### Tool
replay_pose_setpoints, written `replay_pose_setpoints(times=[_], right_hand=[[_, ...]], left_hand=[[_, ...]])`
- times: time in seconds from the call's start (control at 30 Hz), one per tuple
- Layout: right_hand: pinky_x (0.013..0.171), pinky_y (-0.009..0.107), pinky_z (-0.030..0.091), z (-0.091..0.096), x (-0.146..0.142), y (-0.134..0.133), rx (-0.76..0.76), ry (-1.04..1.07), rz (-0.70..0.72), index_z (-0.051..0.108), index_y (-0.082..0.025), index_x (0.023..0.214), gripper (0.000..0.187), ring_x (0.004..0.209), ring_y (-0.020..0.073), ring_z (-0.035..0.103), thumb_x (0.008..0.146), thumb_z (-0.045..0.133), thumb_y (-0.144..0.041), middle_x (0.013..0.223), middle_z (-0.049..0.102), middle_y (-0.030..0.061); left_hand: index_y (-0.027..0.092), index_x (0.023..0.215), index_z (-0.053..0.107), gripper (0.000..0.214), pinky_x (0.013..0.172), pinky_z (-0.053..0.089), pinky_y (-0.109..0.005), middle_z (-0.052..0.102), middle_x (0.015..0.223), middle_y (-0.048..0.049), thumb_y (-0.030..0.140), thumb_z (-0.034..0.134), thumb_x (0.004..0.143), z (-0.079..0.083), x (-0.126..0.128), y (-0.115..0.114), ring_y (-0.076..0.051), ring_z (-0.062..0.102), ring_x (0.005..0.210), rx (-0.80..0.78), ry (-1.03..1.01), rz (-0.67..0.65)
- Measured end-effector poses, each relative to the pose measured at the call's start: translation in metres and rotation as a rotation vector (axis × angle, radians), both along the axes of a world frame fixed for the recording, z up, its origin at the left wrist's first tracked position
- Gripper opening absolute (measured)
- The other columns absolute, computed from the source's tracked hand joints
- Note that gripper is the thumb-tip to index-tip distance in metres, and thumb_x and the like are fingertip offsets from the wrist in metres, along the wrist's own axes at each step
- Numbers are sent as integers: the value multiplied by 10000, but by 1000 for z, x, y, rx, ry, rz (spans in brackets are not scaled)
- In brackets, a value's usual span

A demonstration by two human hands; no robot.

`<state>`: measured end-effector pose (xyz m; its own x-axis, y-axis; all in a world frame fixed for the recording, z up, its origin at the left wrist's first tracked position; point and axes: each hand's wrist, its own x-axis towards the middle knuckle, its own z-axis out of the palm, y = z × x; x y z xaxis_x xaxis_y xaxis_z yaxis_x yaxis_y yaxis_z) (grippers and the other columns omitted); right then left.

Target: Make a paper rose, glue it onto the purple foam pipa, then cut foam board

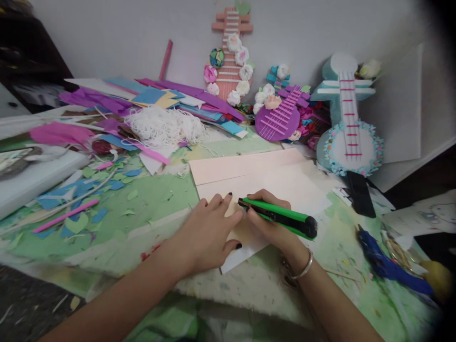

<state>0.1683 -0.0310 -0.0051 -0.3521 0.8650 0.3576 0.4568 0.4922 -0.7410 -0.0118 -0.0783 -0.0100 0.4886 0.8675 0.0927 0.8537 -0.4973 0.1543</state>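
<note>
My right hand (267, 213) is closed around a green and black utility knife (281, 215), its front end pointing left toward my other fingers. My left hand (213, 230) lies with fingers spread, pressing on a small cream-coloured piece (233, 207) on top of white paper (285, 183). Whether the blade touches that piece is hidden by the fingers. The paper has a pale pink strip along its far edge and rests on the green, paint-stained table cover (142, 199).
Paper scraps and a heap of white string (166, 126) spread over the left and back. Decorated paper instruments, including a purple one (278, 118) and a light blue one (349, 128), stand against the wall. A blue glue gun (388, 261) and black phone (360, 194) lie right.
</note>
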Motion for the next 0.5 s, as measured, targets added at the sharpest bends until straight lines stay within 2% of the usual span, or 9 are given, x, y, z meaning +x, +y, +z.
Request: replay_pose_setpoints(times=[0.5], right_hand=[[614, 227, 450, -1, 5, -1, -21, -5, 31, 594, -204, 842, 91, 628, 102, 568, 756, 598, -235, 750, 650, -18]], left_hand=[[207, 1186, 511, 431, 904, 435, -510, 398, 1458, -160, 461, 539, 839, 2, 0, 0, -370, 433, 1218, 16, 10, -6]])
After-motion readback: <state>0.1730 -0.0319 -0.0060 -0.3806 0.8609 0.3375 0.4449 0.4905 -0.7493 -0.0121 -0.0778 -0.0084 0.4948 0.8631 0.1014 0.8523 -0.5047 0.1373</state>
